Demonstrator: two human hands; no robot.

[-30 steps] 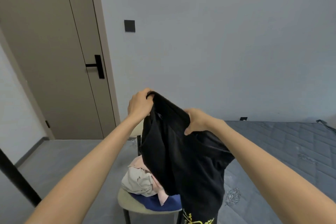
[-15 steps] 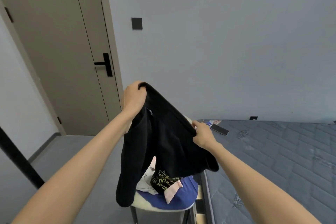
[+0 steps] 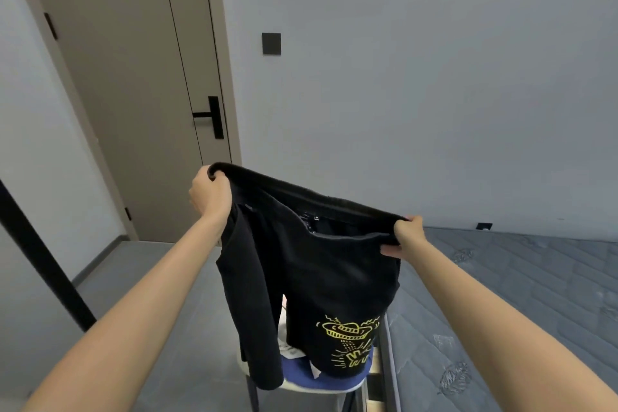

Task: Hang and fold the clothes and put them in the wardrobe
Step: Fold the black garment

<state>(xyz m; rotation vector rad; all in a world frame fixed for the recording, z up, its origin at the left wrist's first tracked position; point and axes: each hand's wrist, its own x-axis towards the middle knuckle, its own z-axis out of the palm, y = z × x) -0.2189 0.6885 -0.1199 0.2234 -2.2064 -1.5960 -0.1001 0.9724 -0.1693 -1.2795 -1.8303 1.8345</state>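
Wall: the plain grey wall (image 3: 434,77) is way out past your grip, straight ahead.
Door: the beige flat-panel door (image 3: 133,110) stands beyond your left hand and off to its left.
Mattress: the grey quilted mattress (image 3: 518,294) lies below your right hand and to its right.
Garment: the black cloth garment with a yellow print (image 3: 317,271) is stretched between both your hands by its top edge, and the rest hangs straight down under them.
Stool: the pale round stool (image 3: 301,390) sits right under the grip with a blue cloth (image 3: 297,375) on the seat; the hanging fabric covers most of it.
Left hand: your left hand (image 3: 210,194) has its fingers curled tight round the higher end of that edge.
Right hand: your right hand (image 3: 409,236) clamps the lower end, thumb on the near side.
Handle: the black lever door handle (image 3: 214,116) is above your left hand.
Switch: the small black square wall switch (image 3: 271,43) is high above the grip.
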